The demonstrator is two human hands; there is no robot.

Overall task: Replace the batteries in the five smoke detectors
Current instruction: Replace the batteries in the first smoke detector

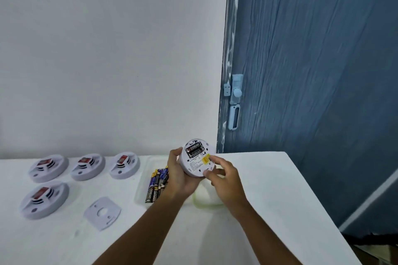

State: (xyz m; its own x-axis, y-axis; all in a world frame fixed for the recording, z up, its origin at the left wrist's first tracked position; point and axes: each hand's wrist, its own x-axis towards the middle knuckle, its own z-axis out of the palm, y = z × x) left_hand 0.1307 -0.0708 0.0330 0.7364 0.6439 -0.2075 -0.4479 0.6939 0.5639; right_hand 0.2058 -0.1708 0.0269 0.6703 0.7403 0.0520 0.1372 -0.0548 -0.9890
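held above the table (pixel 269 178): smoke detector (pixel 197 160), back side up, two batteries (pixel 195 148) seated in open compartment. left hand (pixel 179 175) curled round left rim, gripping. right hand (pixel 224 175) pinching lower right edge, thumb and fingers on it. left of grip: loose batteries (pixel 158 183) in clear tray, mounting plate (pixel 102 213), four detectors (pixel 48 168) face up.

five smoke detectors (pixel 197 158), one mounting plate (pixel 102 213), two hands (pixel 179 173), several loose batteries (pixel 158 183).
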